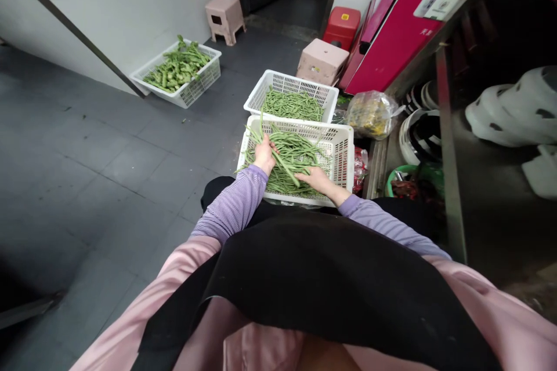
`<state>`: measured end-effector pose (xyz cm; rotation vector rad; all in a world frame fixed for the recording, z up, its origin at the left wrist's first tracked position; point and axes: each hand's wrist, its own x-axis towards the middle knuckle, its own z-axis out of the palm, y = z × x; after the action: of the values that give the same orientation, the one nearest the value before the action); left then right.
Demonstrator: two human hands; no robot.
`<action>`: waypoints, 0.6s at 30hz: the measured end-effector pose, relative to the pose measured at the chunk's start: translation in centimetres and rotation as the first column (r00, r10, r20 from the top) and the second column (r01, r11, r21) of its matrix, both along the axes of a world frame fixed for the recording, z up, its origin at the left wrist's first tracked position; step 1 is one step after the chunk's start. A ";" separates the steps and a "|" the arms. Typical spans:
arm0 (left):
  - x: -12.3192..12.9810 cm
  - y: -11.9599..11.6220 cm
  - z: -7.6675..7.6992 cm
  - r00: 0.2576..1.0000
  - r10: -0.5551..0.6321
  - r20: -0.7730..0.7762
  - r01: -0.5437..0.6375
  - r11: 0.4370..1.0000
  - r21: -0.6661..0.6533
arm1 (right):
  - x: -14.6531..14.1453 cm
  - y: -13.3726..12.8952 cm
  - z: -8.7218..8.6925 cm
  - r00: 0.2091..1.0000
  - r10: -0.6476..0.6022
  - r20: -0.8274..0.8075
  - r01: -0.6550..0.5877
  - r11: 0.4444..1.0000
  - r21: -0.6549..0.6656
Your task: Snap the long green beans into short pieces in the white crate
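Note:
Both my hands are over a white plastic basket [343, 153] of long green beans [296, 148] in front of my knees. My left hand [265, 155] is closed around a bunch of long beans, whose ends stick up past its fingers. At the lower end of that bunch, my right hand [317, 178] has its fingers closed on the beans. Just behind stands a second white basket [335, 98], holding short cut bean pieces [293, 105].
A third white basket [204, 84] with leafy green stalks [178, 66] stands by the wall. Pink stools [225, 14] and a red stool [343, 26] are at the back. To the right are a filled plastic bag [372, 115], a green basin [394, 177] and a metal rack post [450, 156].

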<state>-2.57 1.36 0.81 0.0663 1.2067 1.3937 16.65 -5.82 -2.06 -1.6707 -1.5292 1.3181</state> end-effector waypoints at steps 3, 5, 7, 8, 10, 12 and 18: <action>0.6 -0.3 0.0 1.000 0.004 0.013 -0.003 1.000 -0.018 | -3.0 -0.7 0.7 0.974 0.064 -0.217 -0.092 0.988 -0.121; 0.8 -0.4 -0.1 1.000 0.026 -0.009 -0.026 1.000 -0.014 | -4.4 -0.9 1.1 0.917 0.059 -0.395 -0.169 0.953 -0.251; 0.9 -0.5 -0.3 0.997 0.055 -0.044 -0.056 0.998 -0.010 | -5.2 -0.9 1.2 0.865 0.007 -0.502 -0.204 0.919 -0.338; 0.9 -0.6 -0.5 0.996 0.066 -0.068 -0.067 0.998 -0.008 | -5.4 -0.8 1.2 0.848 -0.032 -0.529 -0.195 0.909 -0.369; 1.0 -0.7 -0.7 0.987 0.078 -0.141 -0.077 0.997 0.013 | -5.4 -0.7 1.1 0.809 -0.137 -0.572 -0.151 0.892 -0.427; 0.9 -0.8 -0.7 0.966 0.079 -0.248 -0.059 0.994 0.087 | -5.0 -0.4 1.2 0.741 -0.224 -0.633 -0.143 0.869 -0.475; 0.4 -1.2 0.7 0.909 0.005 -0.417 0.122 0.953 0.277 | -2.6 0.6 2.4 0.649 -0.279 -0.708 -0.214 0.826 -0.521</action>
<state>-2.20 0.16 1.47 0.6356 1.3119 1.5451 14.07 -5.26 0.34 -1.1020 -0.5929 2.2367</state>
